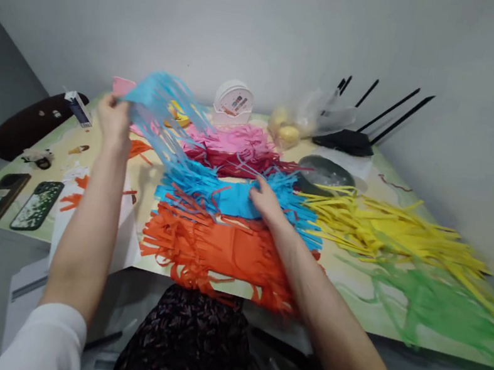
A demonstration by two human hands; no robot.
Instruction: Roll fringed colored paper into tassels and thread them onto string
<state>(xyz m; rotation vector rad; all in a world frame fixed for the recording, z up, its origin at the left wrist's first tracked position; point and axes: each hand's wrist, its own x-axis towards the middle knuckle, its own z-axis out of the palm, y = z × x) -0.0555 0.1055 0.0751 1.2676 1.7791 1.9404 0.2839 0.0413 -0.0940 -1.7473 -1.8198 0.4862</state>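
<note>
My left hand is raised over the left part of the table, fingers closed on one end of a blue fringed paper sheet that hangs down toward the pile. My right hand rests on the blue fringed paper pile in the middle, fingers pressing on it; whether it grips the paper I cannot tell. An orange fringed paper pile lies just in front of the blue one. Pink fringed paper and dark red fringed paper lie behind it.
Yellow paper strips and green paper strips spread over the right side. Two phones lie at the left edge, near a dark speaker. At the back stand a white round container, a plastic bag and a black router.
</note>
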